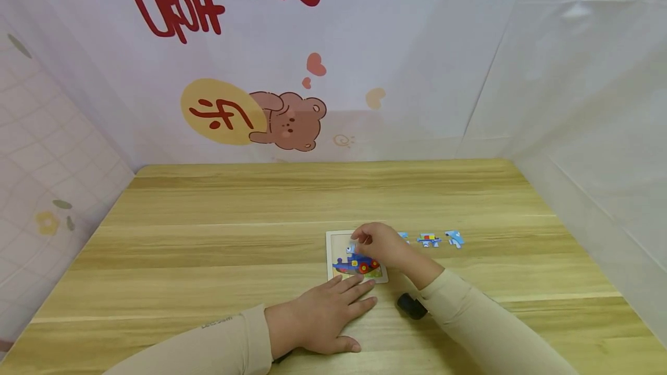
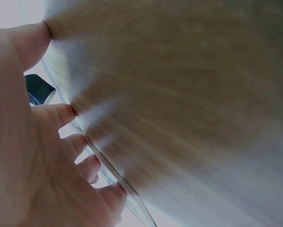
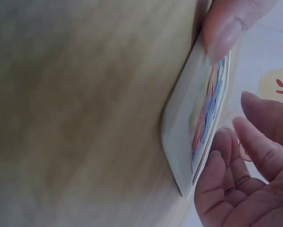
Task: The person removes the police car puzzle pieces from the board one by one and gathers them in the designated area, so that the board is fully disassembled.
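A small jigsaw puzzle board [image 1: 329,253] with a pale frame and a blue-and-red vehicle picture lies flat on the table. My left hand [image 1: 330,311] is spread palm down, its fingertips resting on the board's near edge. Above the board's right side is my right hand [image 1: 383,245], fingers loosely bent. In the right wrist view, its thumb and index finger stand apart and I see nothing between them. Right of the board lie loose puzzle pieces: a partly hidden blue one [image 1: 403,236], one with red and yellow blocks [image 1: 429,240], and a light blue one [image 1: 455,239].
A short black object [image 1: 411,306] sits on the table beside my right forearm. The wood-grain table [image 1: 234,201] extends to a white printed cloth [image 1: 417,45] at the back, with more cloth along both sides.
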A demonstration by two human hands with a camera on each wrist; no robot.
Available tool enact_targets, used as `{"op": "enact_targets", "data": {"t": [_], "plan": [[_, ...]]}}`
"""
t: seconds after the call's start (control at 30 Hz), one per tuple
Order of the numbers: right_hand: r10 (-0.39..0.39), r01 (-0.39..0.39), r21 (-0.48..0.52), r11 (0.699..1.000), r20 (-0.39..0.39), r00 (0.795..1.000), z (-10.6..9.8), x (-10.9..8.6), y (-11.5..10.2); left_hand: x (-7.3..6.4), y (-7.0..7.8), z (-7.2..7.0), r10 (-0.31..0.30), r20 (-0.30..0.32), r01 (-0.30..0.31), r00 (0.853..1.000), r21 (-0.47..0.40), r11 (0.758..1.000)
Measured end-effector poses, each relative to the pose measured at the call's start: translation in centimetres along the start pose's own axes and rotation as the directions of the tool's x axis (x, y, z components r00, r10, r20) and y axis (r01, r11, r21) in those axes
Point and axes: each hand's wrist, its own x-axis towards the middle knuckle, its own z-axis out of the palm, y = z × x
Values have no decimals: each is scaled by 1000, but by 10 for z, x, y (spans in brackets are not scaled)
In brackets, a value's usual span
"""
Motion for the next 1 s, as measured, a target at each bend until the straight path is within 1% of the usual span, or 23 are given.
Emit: {"op": "enact_targets", "data": {"t": [0.27, 0.63, 0.77, 1.0], "plan": [[59, -58, -49, 997, 9, 998, 8, 4, 1, 1, 1, 0, 1, 5, -1, 1000, -1, 1000], [64, -61, -78, 995, 38, 997, 7, 7, -2, 0, 0, 0, 6, -11, -6, 1000, 20, 1000], [69, -66, -63, 996, 46, 997, 6, 8, -2, 0, 0, 1, 5, -12, -5, 1000, 17, 1000], [60, -60, -5, 998, 51, 997, 5, 9, -1, 0, 0, 2, 8, -22, -7, 1000, 11, 1000]]}}
